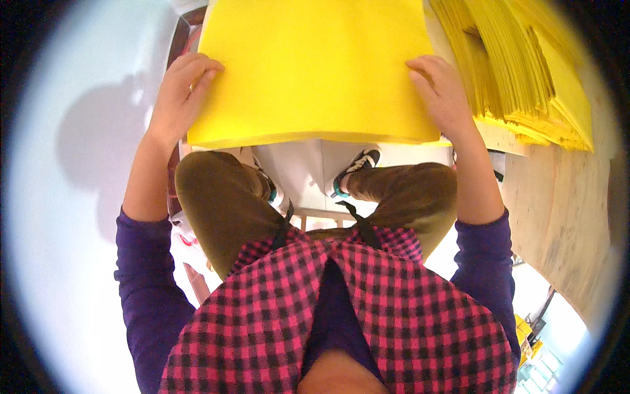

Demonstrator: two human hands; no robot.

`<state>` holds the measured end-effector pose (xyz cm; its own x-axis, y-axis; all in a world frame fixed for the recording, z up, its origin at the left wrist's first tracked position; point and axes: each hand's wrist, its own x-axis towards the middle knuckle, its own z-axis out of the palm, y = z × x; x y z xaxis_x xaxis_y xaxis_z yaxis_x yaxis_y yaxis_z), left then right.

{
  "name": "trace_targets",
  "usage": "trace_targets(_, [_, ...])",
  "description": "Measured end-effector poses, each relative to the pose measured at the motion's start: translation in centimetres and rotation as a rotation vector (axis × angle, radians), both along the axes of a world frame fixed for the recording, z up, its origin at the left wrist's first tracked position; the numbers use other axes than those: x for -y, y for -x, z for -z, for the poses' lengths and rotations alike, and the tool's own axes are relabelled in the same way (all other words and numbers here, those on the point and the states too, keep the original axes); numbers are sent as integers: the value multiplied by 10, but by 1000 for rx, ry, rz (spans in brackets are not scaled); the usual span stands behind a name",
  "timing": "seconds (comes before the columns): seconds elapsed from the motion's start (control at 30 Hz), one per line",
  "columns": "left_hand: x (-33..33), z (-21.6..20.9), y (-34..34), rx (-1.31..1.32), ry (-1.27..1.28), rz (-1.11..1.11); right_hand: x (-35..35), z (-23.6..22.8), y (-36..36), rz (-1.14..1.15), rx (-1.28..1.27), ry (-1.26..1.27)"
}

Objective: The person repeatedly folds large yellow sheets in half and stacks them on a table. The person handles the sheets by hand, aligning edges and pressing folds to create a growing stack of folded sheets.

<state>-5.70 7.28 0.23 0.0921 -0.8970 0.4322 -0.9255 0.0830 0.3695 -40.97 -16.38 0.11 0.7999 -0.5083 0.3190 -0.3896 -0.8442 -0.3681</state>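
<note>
A wide yellow sheet (pixel 315 72), which looks like felt or cloth, lies flat in front of me, with its near edge above my knees. At its left side my left hand (pixel 184 95) is closed, thumb and fingertips drawn together over the border. My right hand (pixel 445 95) pinches the opposite border in much the same way, fingers bent inward. How much material sits between the fingertips is hard to see. Along the near edge, a thin darker line of thickness shows; I cannot tell whether it is one layer or more.
Right of the sheet, a thick pile of folded yellow pieces (pixel 512 65) rests on a pale wooden tabletop (pixel 551 197). A white wall (pixel 92 197) stands close on my left. My knees (pixel 216 190) are below the sheet's near edge.
</note>
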Motion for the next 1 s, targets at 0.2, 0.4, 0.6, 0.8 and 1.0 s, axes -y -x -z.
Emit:
trace_targets(0.2, [21,-4,-12,-74,-24,20,31,-2,-29,208,91,17])
trace_targets(0.4, [-1,-1,-1,-22,-40,-45,10,0,-5,-3,-64,39])
trace_targets(0.6, [20,-6,-13,-75,10,23,22,-4,-27,187,107,-2])
trace_targets(0.8, [10,-1,-5,-52,-31,2,11,2,-20,36,53,46])
trace_targets(1.0, [13,-7,-6,-24,3,-15,25,-4,-28,178,99,-37])
